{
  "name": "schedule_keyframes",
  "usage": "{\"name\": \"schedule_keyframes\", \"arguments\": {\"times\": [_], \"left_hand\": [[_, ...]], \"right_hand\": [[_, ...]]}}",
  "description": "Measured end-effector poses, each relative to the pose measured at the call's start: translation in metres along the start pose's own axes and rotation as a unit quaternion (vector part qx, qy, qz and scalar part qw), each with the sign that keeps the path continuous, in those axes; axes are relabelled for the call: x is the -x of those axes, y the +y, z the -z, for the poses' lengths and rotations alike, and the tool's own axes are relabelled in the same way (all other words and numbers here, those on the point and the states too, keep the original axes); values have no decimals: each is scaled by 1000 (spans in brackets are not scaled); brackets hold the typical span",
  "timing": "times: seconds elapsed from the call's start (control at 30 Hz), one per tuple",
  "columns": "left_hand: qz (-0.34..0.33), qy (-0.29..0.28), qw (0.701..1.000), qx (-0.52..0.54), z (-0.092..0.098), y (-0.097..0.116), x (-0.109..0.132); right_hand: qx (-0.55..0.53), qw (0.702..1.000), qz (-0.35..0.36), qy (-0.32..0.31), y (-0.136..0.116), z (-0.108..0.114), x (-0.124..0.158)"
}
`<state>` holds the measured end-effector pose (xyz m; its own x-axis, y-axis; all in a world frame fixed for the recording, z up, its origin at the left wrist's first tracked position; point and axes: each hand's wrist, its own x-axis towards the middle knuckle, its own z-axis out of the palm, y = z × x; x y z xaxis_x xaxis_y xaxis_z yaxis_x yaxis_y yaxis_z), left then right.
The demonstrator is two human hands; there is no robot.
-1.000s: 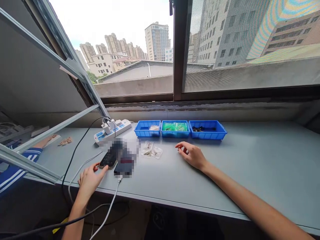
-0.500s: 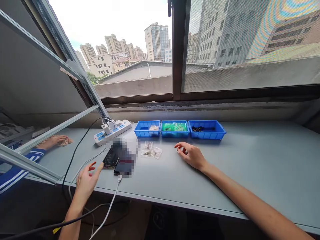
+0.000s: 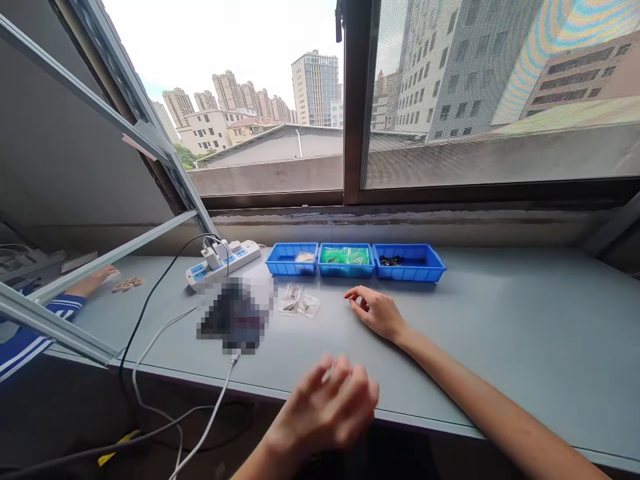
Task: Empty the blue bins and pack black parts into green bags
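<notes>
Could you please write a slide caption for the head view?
Right hand resting on a grey table near three blue trays and clear packets; left hand blurred in the foreground.

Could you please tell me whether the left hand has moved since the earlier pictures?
Yes: judged against the power strip, the left hand has moved right and nearer the person, now overlapping the table's near edge in view.

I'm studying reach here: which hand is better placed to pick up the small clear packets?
Probably the right hand: it lies near the clear packets, pointing toward them. The left hand, blurred, is farther away, at the near edge of the table.
</notes>
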<state>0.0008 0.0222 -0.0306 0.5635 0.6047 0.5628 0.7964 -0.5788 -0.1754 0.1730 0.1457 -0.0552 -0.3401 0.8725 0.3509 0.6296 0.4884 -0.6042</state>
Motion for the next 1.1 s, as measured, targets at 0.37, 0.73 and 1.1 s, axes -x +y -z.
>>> {"name": "schedule_keyframes", "arguments": {"times": [0.37, 0.73, 1.1], "left_hand": [[286, -305, 908, 3, -38, -38, -84], [267, -349, 892, 110, -43, -76, -126], [280, -339, 847, 297, -57, -92, -105]], "right_hand": [[-32, 999, -6, 13, 0, 1, -3], [-42, 993, -93, 60, 3, 8, -7], [36, 997, -64, 3, -1, 7, -4]]}}
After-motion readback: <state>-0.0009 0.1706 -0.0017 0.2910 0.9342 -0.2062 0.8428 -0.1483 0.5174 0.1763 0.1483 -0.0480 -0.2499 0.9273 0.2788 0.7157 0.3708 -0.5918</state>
